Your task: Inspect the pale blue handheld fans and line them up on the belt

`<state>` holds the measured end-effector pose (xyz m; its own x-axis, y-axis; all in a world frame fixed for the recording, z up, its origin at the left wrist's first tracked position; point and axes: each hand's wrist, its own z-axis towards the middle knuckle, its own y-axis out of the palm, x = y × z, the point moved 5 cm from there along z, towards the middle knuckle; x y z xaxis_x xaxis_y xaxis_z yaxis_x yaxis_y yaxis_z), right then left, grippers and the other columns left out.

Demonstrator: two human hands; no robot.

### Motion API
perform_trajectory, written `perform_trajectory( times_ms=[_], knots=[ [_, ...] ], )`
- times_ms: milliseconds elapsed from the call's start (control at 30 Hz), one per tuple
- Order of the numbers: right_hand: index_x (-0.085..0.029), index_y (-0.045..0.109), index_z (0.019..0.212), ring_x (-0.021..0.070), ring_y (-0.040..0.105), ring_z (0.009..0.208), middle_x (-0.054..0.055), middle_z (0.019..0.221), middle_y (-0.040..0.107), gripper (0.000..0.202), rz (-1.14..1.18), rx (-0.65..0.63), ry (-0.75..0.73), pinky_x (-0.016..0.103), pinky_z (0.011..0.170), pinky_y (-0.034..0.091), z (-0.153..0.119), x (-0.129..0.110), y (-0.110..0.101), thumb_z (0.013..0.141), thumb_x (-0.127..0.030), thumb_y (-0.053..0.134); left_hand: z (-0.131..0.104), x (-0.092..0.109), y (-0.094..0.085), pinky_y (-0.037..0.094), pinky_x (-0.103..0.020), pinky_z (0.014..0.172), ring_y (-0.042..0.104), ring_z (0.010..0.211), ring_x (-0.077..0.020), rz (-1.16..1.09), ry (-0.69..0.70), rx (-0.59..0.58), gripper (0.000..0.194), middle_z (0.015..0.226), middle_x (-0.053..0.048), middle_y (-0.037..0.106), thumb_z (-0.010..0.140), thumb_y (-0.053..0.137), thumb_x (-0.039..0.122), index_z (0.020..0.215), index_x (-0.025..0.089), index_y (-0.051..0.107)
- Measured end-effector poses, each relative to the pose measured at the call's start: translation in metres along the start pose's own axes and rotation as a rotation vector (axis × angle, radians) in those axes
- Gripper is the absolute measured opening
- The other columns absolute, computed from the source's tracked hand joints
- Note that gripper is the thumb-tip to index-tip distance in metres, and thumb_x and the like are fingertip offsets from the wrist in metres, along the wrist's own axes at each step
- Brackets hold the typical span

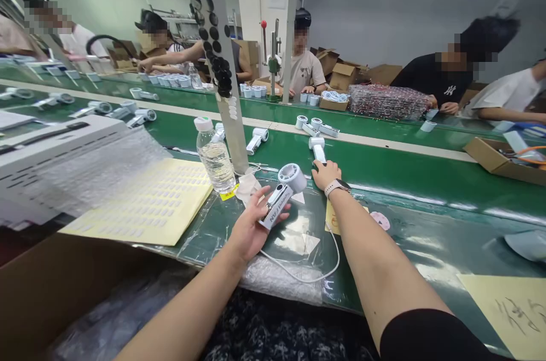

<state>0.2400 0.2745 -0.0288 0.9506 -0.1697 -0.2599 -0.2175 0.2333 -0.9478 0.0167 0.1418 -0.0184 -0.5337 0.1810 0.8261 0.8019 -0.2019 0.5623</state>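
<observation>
My left hand (252, 224) holds a small handheld fan (279, 202) with a light-blue round head and a silver handle, tilted up to the right above the table's near edge. A white cable (315, 279) loops on the table below it. Farther forward, my right hand (326, 175), with a watch on its wrist, reaches onto the green belt. Its fingers close at the lower end of another fan (317, 149), whose head points away from me.
A water bottle (215, 159) stands beside a metal post (232, 128). Yellow sticker sheets (170, 202) lie at left. More fans (258, 140) rest on the belt (367, 162). Several people work across it. An open carton (503, 162) sits at right.
</observation>
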Motion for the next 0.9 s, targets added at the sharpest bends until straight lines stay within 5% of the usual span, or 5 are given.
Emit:
perform_trajectory(
  times_ms=[300, 433, 633, 767, 900],
  knots=[
    [-0.018, 0.054, 0.128, 0.025, 0.061, 0.098, 0.01, 0.106, 0.064, 0.033, 0.306, 0.169, -0.067, 0.043, 0.088, 0.049, -0.068, -0.004, -0.036, 0.096, -0.023, 0.045, -0.008, -0.017, -0.001, 0.054, -0.032, 0.086, 0.067, 0.079, -0.0151, -0.105, -0.226, -0.137, 0.07, 0.088, 0.001, 0.069, 0.046, 0.088, 0.0, 0.109, 0.021, 0.065],
    [-0.021, 0.051, 0.129, 0.0255, 0.061, 0.088, 0.011, 0.107, 0.064, 0.039, 0.455, 0.135, -0.167, 0.04, 0.077, 0.05, -0.128, -0.012, -0.049, 0.092, -0.028, 0.041, 0.005, -0.035, -0.011, 0.058, -0.036, 0.078, 0.067, 0.071, -0.0171, -0.15, -0.27, -0.013, 0.034, 0.078, -0.003, 0.067, 0.074, 0.081, 0.04, 0.091, 0.016, 0.065],
    [-0.025, 0.067, 0.084, 0.0303, 0.058, 0.107, 0.01, 0.111, 0.066, 0.021, 0.486, -0.033, -0.372, 0.045, 0.089, 0.048, -0.216, -0.036, -0.058, 0.089, -0.032, 0.048, 0.008, -0.032, -0.009, 0.057, -0.038, 0.09, 0.071, 0.097, -0.0245, -0.291, -0.31, 0.035, 0.055, 0.096, -0.014, 0.074, 0.093, 0.045, 0.06, 0.103, 0.011, 0.067],
    [-0.024, 0.049, 0.059, 0.026, 0.06, 0.076, 0.006, 0.067, 0.061, 0.035, 0.425, -0.068, -0.258, 0.039, 0.071, 0.048, -0.21, -0.015, -0.057, 0.091, -0.035, 0.045, 0.004, -0.024, -0.011, 0.059, -0.043, 0.087, 0.074, 0.088, -0.0263, -0.28, -0.29, 0.025, 0.056, 0.088, -0.012, 0.076, 0.086, 0.053, 0.065, 0.102, 0.013, 0.068],
    [-0.024, 0.043, 0.064, 0.0356, 0.054, 0.098, 0.015, 0.085, 0.062, 0.02, 0.393, 0.047, -0.098, 0.052, 0.086, 0.041, -0.178, 0.014, -0.054, 0.082, -0.024, 0.051, 0.003, -0.023, -0.014, 0.059, -0.04, 0.082, 0.074, 0.083, -0.0256, -0.282, -0.25, 0.047, 0.049, 0.086, -0.013, 0.077, 0.086, 0.057, 0.062, 0.087, 0.013, 0.067]
  ],
)
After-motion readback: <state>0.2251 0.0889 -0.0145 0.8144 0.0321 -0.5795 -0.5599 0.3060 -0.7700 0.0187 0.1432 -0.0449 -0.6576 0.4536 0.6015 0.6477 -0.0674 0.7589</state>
